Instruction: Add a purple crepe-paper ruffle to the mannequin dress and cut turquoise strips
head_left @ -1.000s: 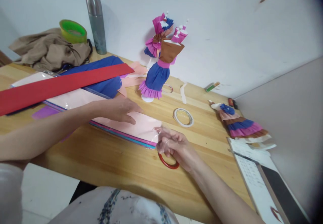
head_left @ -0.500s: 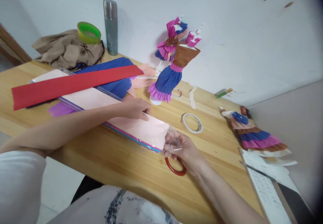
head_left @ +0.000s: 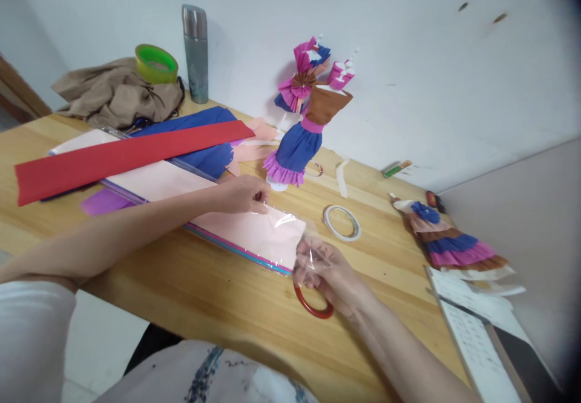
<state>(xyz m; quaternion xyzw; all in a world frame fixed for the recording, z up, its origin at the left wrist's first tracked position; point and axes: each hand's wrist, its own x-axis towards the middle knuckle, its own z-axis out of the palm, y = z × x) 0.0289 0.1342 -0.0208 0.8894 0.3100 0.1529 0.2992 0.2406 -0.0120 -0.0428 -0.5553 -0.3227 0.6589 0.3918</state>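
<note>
Two bare forearms, no watch, no rings, no bracelets anywhere near the fingers (head_left: 261, 196). Short white sleeve (head_left: 31, 336) way back from the left hand (head_left: 242, 193), ending at the upper arm. Right hand (head_left: 324, 273) plain too. White top (head_left: 218, 373) with a bluish-purple print down front.

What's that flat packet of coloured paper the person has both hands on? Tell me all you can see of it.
The paper packet is a long, flat stack of coloured sheets, pale pink on top with blue and magenta edges showing, inside a clear, glossy plastic sleeve. It lies slantwise on the wooden table. The left hand presses on its top; the right hand pinches the sleeve's loose open end. A red paper strip and blue paper cover its far end.
</note>
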